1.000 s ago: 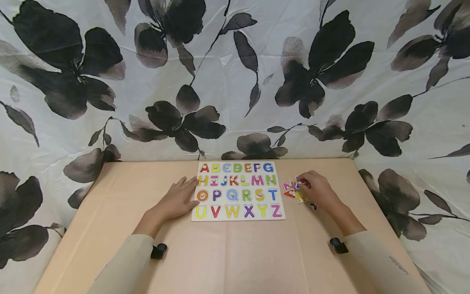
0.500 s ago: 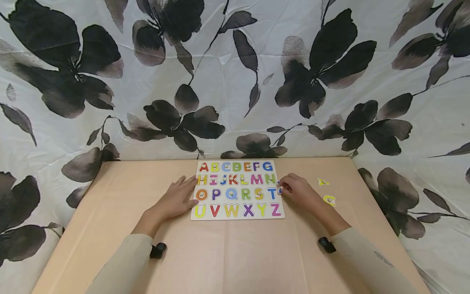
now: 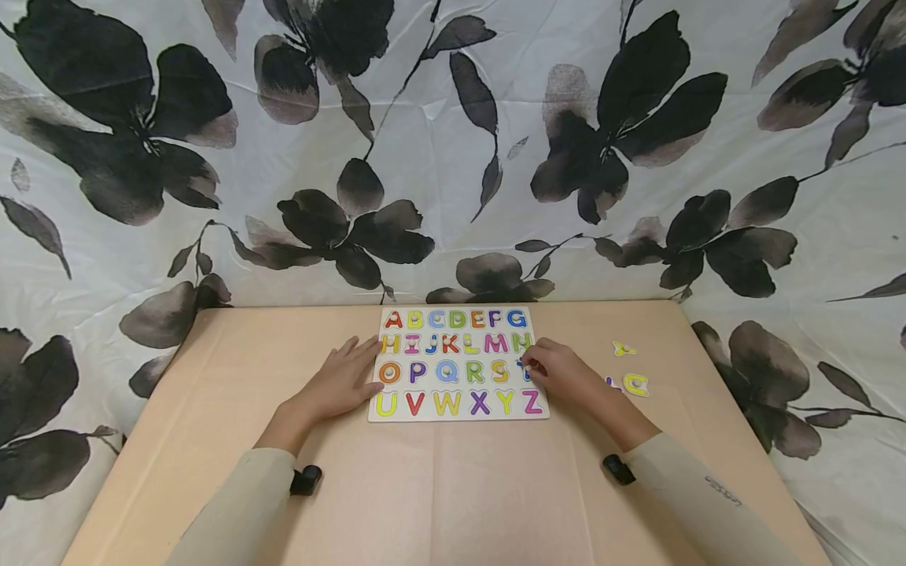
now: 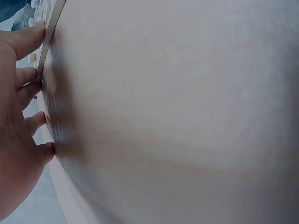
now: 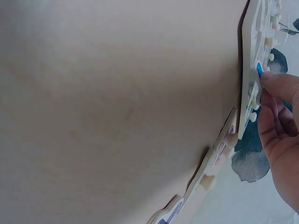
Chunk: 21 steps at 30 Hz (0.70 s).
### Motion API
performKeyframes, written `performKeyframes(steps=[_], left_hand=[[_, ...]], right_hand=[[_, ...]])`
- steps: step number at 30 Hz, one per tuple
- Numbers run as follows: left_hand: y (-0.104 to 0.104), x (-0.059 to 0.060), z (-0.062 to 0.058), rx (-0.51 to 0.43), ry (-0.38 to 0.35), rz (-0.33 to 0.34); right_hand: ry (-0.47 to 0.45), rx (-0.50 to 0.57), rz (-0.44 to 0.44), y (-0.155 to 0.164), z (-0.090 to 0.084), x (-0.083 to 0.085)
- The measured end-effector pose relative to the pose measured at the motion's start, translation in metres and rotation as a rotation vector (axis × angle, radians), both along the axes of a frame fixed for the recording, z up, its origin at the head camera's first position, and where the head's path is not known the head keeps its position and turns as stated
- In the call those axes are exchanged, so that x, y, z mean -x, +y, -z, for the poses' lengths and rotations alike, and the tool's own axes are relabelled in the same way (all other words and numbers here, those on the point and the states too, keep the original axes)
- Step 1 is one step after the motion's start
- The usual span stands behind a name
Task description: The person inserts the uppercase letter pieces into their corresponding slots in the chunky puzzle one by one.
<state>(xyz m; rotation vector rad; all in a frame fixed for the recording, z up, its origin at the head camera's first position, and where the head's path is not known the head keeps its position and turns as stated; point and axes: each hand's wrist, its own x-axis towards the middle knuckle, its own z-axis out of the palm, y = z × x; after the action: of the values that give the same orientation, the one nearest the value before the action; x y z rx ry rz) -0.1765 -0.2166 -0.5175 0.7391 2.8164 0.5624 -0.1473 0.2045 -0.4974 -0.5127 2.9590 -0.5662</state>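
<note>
Alphabet board (image 3: 458,409), frame centre: nearly all slots filled. Right hand (image 3: 559,376) pinches blue T piece (image 5: 259,70) at its slot, seating incomplete. Left hand (image 3: 341,383) flat, steadying board's left edge. Loose pieces (image 3: 635,384) remain right on tabletop (image 3: 453,487).

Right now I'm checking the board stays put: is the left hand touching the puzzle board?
Touching. In the left wrist view the left hand's fingertips press against the puzzle board's edge; the head view agrees.

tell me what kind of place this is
Probably a makeshift indoor recording spot, not a classroom: a plain tan table backed by a draped floral sheet, with just an alphabet puzzle board and loose letters on it.
</note>
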Motion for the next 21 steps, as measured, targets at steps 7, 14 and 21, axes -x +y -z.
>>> performKeyframes(steps=[7, 14, 21], left_hand=[[0.0007, 0.001, 0.0, -0.002, -0.025, -0.006], [-0.0001, 0.0007, 0.0014, -0.003, -0.025, -0.007], [-0.0003, 0.0011, 0.0027, 0.003, -0.031, -0.013]], right_hand=[[-0.002, -0.017, -0.026, -0.0018, 0.0012, -0.0006], [-0.035, -0.033, -0.028, -0.003, 0.002, 0.0008], [-0.036, -0.042, -0.021, -0.0041, 0.0039, 0.002]])
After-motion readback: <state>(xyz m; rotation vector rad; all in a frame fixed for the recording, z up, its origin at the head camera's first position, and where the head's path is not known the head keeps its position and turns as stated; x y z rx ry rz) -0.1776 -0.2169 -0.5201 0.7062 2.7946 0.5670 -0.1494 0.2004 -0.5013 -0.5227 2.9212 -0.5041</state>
